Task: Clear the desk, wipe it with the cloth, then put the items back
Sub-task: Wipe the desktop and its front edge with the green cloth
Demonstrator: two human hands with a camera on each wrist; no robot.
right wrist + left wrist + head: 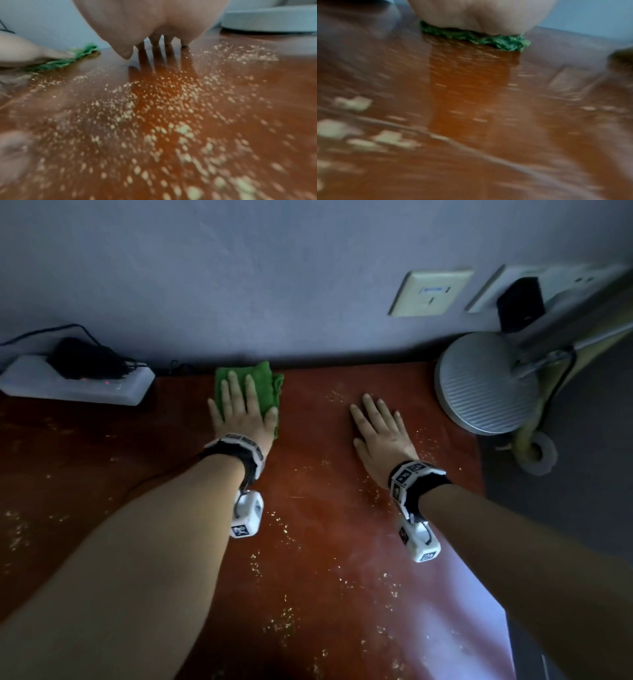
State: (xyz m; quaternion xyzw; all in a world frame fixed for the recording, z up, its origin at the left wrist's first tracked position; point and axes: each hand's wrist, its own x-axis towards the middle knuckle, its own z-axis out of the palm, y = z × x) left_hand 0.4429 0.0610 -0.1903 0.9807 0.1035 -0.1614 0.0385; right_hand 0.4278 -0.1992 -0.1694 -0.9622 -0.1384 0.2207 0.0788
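Cloth (265,385) under flat left hand (241,414), right-wrist view shows crumbs (154,108)

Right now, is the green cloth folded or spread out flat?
Folded. The green cloth shows stacked layers at its right edge beside the left hand, which presses it flat on the desk.

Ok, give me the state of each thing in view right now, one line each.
Green cloth: bunched flat on the desk by the wall, pressed under the left hand.
Left hand: fingers straight, flat on the cloth.
Right hand: fingers spread, flat on the bare desk.
Desk: speckled with pale crumbs.
Power strip: red light lit, black plug in.
Lamp base: standing at the right edge.
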